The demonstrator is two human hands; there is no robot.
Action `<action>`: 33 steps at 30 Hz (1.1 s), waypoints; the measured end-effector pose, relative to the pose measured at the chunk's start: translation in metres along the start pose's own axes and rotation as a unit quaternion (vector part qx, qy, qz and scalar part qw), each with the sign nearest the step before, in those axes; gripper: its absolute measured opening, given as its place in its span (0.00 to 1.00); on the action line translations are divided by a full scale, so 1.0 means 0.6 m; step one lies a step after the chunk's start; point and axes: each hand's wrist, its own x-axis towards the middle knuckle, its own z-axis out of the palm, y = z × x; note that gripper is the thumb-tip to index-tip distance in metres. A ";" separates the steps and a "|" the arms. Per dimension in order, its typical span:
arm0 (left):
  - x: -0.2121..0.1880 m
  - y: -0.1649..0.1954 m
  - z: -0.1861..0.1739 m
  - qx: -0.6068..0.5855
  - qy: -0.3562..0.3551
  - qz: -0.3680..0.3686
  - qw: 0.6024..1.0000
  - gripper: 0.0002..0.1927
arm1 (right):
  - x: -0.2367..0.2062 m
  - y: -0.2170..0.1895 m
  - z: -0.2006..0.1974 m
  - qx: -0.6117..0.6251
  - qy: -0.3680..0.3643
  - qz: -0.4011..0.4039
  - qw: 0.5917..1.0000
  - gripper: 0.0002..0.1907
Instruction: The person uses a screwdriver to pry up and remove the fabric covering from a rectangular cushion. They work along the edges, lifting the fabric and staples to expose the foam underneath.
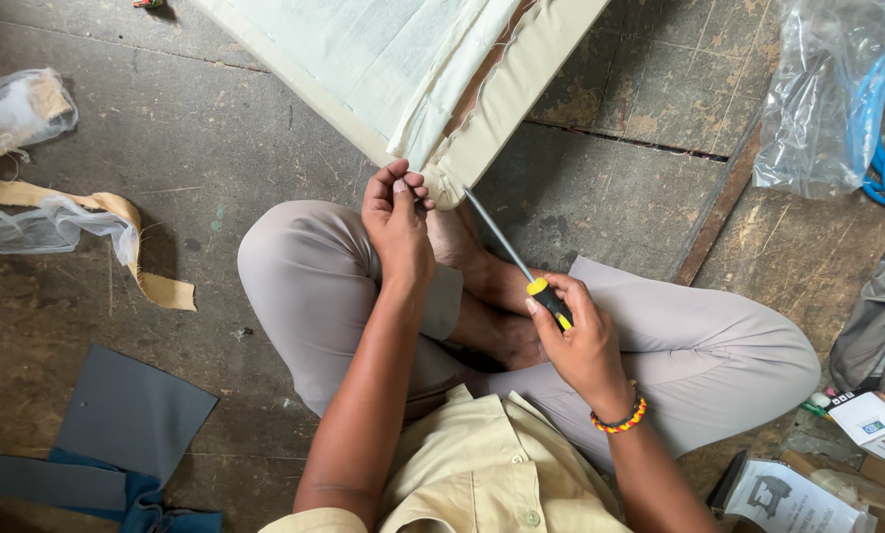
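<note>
**A:** Where are your hands?

**B:** You sit cross-legged on the floor. Your left hand [396,219] has its fingers pressed together, pinching the corner of the cream fabric-covered upholstered panel [521,79] just above your knees, likely to steady it.

**A:** And the other?

**B:** Your right hand [579,341] wraps its fingers around the yellow-and-black-handled screwdriver [514,259], its tip angled up to that pinched corner, as if to pry there.

Cream short-sleeved shirt [482,464], beige trousers [304,276], and an orange-yellow-black beaded bracelet [620,421].
</note>
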 end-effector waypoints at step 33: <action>-0.018 -0.008 0.058 0.212 0.039 -0.079 0.973 0.34 | 0.070 -0.079 -0.038 -0.280 -0.007 -0.183 0.942 0.18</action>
